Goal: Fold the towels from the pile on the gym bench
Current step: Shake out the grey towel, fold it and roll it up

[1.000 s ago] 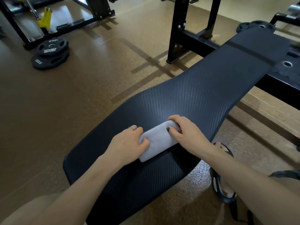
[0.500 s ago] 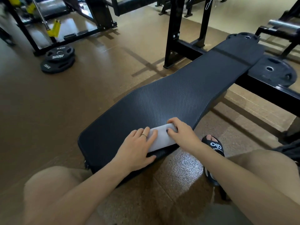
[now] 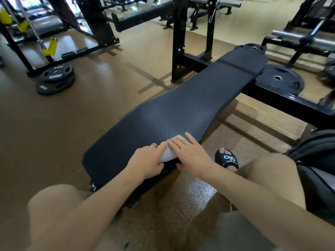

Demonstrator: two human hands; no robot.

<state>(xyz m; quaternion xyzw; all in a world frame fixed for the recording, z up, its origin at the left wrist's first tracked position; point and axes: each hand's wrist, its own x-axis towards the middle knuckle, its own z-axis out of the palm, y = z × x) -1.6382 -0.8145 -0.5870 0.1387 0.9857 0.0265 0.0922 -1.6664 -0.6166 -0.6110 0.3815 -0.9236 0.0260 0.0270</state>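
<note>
— Progress, left to right?
— Left hand (image 3: 147, 162) pressing flat on small folded towel (image 3: 167, 154) at lower centre, near bench (image 3: 181, 113) edge; right hand (image 3: 190, 155) likewise flat, not clenched.
— Remaining?
— No pile visible; seemingly nearly done.

This is a gym. A long black padded bench (image 3: 181, 113) fills the middle. Behind the bench stands a tall black metal rack (image 3: 183, 33) with a silver bar (image 3: 217, 2). Round black weight plates (image 3: 56, 78) lie stacked on the brown floor (image 3: 45, 133) left of the bench. Another plate (image 3: 280, 79) sits right of the bench.
</note>
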